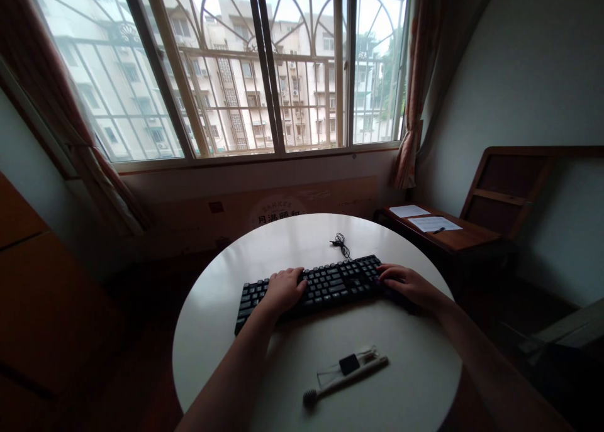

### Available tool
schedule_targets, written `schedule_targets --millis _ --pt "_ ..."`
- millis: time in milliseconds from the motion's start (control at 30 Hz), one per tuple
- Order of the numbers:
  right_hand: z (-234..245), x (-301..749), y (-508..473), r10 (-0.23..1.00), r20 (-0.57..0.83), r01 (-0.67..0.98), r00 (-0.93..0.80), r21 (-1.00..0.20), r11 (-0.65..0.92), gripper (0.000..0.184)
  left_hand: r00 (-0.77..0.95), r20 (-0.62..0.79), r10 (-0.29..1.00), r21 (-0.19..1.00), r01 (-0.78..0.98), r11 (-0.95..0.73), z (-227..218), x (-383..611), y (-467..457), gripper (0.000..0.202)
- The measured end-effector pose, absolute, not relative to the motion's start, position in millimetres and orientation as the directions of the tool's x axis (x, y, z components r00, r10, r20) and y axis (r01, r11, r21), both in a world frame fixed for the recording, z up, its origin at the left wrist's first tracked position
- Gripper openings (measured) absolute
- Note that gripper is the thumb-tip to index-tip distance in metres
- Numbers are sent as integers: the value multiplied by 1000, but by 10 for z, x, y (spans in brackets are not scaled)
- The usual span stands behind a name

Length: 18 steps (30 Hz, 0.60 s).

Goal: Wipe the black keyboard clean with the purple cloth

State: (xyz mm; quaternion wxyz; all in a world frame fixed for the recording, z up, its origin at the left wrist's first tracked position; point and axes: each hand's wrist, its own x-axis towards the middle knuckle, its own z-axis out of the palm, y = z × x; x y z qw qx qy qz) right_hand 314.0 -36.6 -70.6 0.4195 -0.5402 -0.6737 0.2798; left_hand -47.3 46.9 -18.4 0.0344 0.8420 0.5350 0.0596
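Note:
A black full-size keyboard (325, 284) lies at a slant across the round white table. My left hand (285, 288) rests over its left-middle keys, fingers laid forward and thumb apart. At the keyboard's right end, my right hand (408, 285) has its fingers curled, with a dark object (401, 299) under the palm; what it is cannot be made out. The keyboard's thin black cable (340, 244) lies bundled behind it. Nearer to me is a pale-handled toothbrush (352, 380) with a dark head. Just behind the toothbrush sits a wire tool with a black square middle (349, 364).
The round table (212, 363) has a curved edge on all sides. To the right stands a low wooden table (462, 238) with paper sheets (435, 224) and a dark pen (438, 230). A large cardboard panel (198, 221) leans below the barred window (236, 73).

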Motion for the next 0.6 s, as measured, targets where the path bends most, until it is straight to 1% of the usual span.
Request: schedule_targets --millis 467,600 --pt "-719 3151 -361 964 257 491 -70 -832 257 28 420 60 906 129 896 -424 -166 -471 457 53" --pt "-725 3155 -358 964 257 487 -66 -835 256 29 421 63 905 123 897 -425 -171 -472 460 52"
